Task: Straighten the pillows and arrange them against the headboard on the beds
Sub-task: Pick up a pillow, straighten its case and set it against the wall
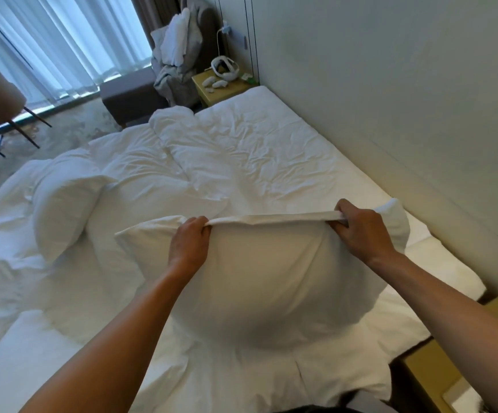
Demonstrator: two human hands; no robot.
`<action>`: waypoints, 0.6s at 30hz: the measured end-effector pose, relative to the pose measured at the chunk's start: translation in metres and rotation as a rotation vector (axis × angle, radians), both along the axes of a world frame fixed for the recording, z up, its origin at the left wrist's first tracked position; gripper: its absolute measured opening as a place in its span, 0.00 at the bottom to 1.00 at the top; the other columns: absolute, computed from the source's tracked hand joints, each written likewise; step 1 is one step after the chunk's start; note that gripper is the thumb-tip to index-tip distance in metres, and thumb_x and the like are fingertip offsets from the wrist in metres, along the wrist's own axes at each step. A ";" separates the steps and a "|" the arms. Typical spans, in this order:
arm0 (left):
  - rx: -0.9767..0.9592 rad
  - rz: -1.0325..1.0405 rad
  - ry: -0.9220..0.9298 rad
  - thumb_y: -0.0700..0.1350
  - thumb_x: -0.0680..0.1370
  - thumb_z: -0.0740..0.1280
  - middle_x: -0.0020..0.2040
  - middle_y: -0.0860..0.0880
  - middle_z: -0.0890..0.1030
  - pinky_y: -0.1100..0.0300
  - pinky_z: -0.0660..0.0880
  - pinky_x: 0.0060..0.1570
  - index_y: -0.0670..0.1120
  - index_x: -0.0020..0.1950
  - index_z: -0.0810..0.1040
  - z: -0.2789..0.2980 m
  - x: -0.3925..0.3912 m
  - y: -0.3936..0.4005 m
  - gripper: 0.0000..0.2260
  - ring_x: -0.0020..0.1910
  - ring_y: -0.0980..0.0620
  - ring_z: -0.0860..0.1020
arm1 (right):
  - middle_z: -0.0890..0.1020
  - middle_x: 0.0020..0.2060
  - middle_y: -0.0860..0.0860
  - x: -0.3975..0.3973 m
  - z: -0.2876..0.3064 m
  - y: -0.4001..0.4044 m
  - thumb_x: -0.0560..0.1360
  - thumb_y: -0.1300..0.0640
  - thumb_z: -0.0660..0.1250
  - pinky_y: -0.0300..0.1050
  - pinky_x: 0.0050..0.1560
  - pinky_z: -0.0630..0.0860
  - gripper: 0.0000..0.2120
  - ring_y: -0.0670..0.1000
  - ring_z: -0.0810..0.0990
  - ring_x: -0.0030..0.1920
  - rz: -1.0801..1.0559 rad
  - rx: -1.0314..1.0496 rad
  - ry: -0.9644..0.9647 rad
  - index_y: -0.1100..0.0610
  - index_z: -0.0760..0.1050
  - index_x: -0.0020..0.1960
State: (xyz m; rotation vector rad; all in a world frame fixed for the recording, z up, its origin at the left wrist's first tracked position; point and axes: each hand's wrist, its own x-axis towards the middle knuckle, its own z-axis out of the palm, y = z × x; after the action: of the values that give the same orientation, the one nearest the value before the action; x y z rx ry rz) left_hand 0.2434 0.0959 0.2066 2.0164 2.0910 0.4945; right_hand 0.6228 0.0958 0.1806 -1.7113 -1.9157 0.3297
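At frame centre, the left hand and right hand each pinch the top edge of a white pillow above the rumpled bed.

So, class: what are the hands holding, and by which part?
Both hands, left and right, grip the white pillow by its top edge.

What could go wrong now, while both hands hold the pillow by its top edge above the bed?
The left hand and right hand pinch only the cover's seam of the held pillow, so the filling may sag and bunch low. Swinging it toward the headboard might wrinkle the sheet more. The second pillow lies near the bed's far edge and could slide off.
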 end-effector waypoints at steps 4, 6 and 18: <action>0.099 -0.050 -0.035 0.41 0.81 0.62 0.41 0.47 0.77 0.54 0.67 0.39 0.44 0.46 0.78 0.041 0.039 0.030 0.08 0.41 0.45 0.75 | 0.83 0.32 0.53 0.035 0.045 0.011 0.78 0.52 0.74 0.52 0.36 0.77 0.07 0.60 0.81 0.35 -0.070 0.114 0.043 0.53 0.77 0.48; 0.140 -0.102 -0.053 0.41 0.81 0.62 0.41 0.46 0.78 0.53 0.68 0.40 0.43 0.46 0.79 0.060 0.061 0.049 0.08 0.41 0.45 0.75 | 0.86 0.36 0.55 0.058 0.065 0.012 0.79 0.52 0.72 0.52 0.39 0.79 0.05 0.60 0.83 0.37 -0.116 0.155 0.037 0.54 0.82 0.50; 0.157 -0.383 -0.142 0.41 0.82 0.62 0.48 0.41 0.83 0.51 0.71 0.45 0.43 0.50 0.82 0.063 0.216 0.126 0.09 0.49 0.39 0.79 | 0.86 0.37 0.53 0.166 0.085 -0.031 0.77 0.55 0.71 0.52 0.38 0.77 0.04 0.60 0.83 0.39 -0.527 0.133 0.000 0.52 0.85 0.47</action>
State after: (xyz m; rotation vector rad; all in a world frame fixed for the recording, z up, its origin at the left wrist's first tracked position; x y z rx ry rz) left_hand 0.4589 0.2221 0.2691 2.3180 1.5752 0.7225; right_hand 0.7886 0.0651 0.2652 -2.0334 -1.3773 0.0004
